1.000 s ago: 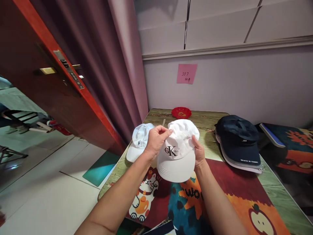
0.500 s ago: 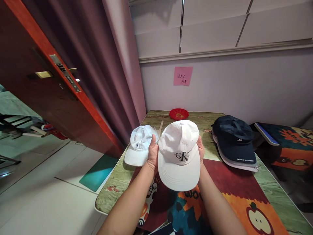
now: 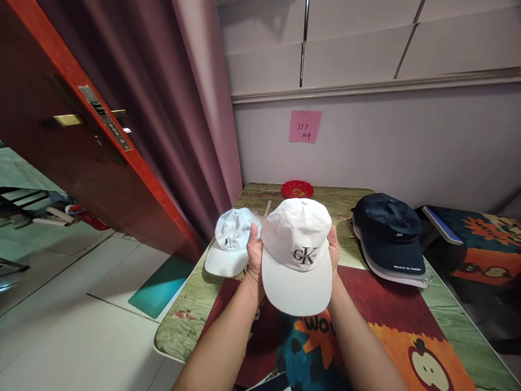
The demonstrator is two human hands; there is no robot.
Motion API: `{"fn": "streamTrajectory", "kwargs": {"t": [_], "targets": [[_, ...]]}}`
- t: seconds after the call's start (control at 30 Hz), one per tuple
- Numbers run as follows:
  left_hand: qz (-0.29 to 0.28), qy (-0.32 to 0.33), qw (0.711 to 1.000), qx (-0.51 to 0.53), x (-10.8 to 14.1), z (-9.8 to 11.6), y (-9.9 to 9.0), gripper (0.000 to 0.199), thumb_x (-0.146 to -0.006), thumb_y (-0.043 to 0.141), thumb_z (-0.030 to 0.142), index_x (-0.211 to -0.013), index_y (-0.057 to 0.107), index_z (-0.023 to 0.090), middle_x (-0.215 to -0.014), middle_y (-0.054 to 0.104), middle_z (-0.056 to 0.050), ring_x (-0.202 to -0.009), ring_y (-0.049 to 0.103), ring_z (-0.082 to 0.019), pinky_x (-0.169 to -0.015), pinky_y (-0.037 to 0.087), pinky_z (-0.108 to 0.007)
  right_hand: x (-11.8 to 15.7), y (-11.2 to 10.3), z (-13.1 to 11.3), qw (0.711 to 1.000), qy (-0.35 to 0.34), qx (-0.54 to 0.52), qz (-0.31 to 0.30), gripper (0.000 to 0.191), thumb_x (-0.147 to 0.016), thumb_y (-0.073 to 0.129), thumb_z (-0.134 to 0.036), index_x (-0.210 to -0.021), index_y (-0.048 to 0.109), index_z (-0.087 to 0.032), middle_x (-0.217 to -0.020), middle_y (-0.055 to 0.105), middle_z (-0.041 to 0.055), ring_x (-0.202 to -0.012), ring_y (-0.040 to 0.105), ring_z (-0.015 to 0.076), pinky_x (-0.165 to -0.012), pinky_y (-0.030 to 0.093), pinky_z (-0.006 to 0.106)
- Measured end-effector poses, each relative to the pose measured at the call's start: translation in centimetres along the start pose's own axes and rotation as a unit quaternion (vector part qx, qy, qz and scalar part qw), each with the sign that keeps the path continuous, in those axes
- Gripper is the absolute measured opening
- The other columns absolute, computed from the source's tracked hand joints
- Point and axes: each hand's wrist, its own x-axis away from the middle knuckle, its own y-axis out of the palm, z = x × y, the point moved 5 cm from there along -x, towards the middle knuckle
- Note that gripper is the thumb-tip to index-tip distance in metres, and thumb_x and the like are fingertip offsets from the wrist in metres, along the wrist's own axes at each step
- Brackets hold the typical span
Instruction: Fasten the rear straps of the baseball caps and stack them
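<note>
Between my two hands is a white baseball cap with dark letters on its front, its brim toward me. My left hand grips its left side, thumb up and the other fingers hidden behind the cap. On the opposite side my right hand holds it, fingers mostly hidden too. A pale blue cap with a small dark emblem lies on the table just left of my left hand. Stacked caps rest at the right, a navy cap on top with lighter brims showing beneath.
A red scalloped dish stands at the table's back edge. The wood-patterned table carries a colourful mat. A pink note is stuck on the wall. At the left are a curtain and an open door.
The white cap stays in both hands, tilted slightly so its front and letters sit a little higher. The view has shifted slightly; the other caps have not moved on the table.
</note>
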Motion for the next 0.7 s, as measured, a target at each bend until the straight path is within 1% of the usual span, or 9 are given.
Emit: {"fn": "streamTrajectory", "kwargs": {"t": [0.1, 0.2, 0.33, 0.43, 0.5, 0.6, 0.63, 0.7], "targets": [[0.014, -0.01, 1.0, -0.005, 0.1, 0.2, -0.4, 0.086, -0.085, 0.041, 0.081, -0.141, 0.056, 0.018, -0.122, 0.073, -0.016, -0.122, 0.063, -0.039, -0.105, 0.046, -0.058, 0.0, 0.0, -0.6, 1.0, -0.017, -0.004, -0.002, 0.088, -0.083, 0.028, -0.088, -0.14, 0.059, -0.03, -0.138, 0.066, 0.0066, -0.137, 0.052, 0.0332, -0.115, 0.035, 0.059], [0.024, -0.027, 0.999, -0.02, 0.0, 0.4, -0.7, 0.081, -0.088, 0.04, 0.077, -0.138, 0.059, 0.016, -0.119, 0.074, -0.017, -0.119, 0.065, -0.039, -0.103, 0.048, -0.057, -0.1, 0.1, -1.0, 1.0, -0.026, 0.006, -0.002, 0.083, -0.083, 0.033, -0.088, -0.134, 0.065, -0.031, -0.134, 0.068, 0.0056, -0.137, 0.052, 0.0335, -0.115, 0.036, 0.058], [0.033, -0.047, 0.998, -0.038, -0.7, 0.8, -1.2, 0.066, -0.092, 0.047, 0.066, -0.133, 0.063, 0.017, -0.113, 0.076, -0.014, -0.115, 0.068, -0.036, -0.102, 0.051, -0.053, -0.2, 0.4, -1.2, 1.0, 0.0, 0.026, -0.013, 0.082, -0.085, 0.03, -0.086, -0.132, 0.066, -0.03, -0.134, 0.069, 0.0052, -0.136, 0.053, 0.0319, -0.114, 0.038, 0.057], [0.051, -0.061, 0.996, -0.034, -1.5, 1.3, -1.8, 0.051, -0.093, 0.053, 0.054, -0.126, 0.067, 0.017, -0.108, 0.078, -0.011, -0.11, 0.07, -0.032, -0.102, 0.052, -0.049, -0.4, -0.2, -1.5, 0.999, 0.016, 0.038, -0.002, 0.076, -0.089, 0.032, -0.082, -0.129, 0.067, -0.028, -0.13, 0.071, 0.0052, -0.133, 0.057, 0.0309, -0.112, 0.043, 0.055], [0.069, -0.06, 0.995, -0.03, -2.1, 2.1, -2.1, 0.042, -0.093, 0.055, 0.046, -0.119, 0.069, 0.017, -0.103, 0.078, -0.01, -0.106, 0.072, -0.03, -0.101, 0.053, -0.046, -0.6, -1.2, -2.1, 0.998, 0.009, 0.049, 0.028, 0.064, -0.09, 0.043, -0.075, -0.123, 0.07, -0.026, -0.124, 0.074, 0.0053, -0.128, 0.06, 0.0308, -0.109, 0.047, 0.053], [0.088, -0.049, 0.994, -0.045, -3.1, 3.8, -1.6, 0.029, -0.092, 0.059, 0.038, -0.105, 0.072, 0.015, -0.095, 0.078, -0.01, -0.096, 0.073, -0.027, -0.095, 0.055, -0.041, -0.8, -3.1, -3.7, 0.993, -0.049, 0.062, 0.089, 0.041, -0.083, 0.069, -0.054, -0.111, 0.073, -0.024, -0.116, 0.076, 0.0046, -0.118, 0.067, 0.0297, -0.102, 0.053, 0.047], [0.085, -0.043, 0.994, -0.056, -3.5, 4.5, -1.1, 0.026, -0.091, 0.061, 0.036, -0.1, 0.072, 0.015, -0.091, 0.077, -0.009, -0.092, 0.073, -0.025, -0.091, 0.056, -0.039, -0.8, -3.5, -4.4, 0.99, -0.072, 0.067, 0.1, 0.038, -0.078, 0.075, -0.046, -0.109, 0.073, -0.024, -0.115, 0.076, 0.0044, -0.114, 0.068, 0.0289, -0.099, 0.055, 0.044], [0.064, -0.022, 0.994, -0.088, -4.1, 6.0, 0.2, 0.019, -0.085, 0.069, 0.032, -0.091, 0.071, 0.015, -0.085, 0.074, -0.007, -0.081, 0.07, -0.02, -0.082, 0.055, -0.033, -0.6, -4.0, -5.7, 0.984, -0.11, 0.086, 0.107, 0.041, -0.072, 0.08, -0.033, -0.11, 0.072, -0.023, -0.117, 0.075, 0.0043, -0.109, 0.07, 0.0265, -0.095, 0.056, 0.039]]}}
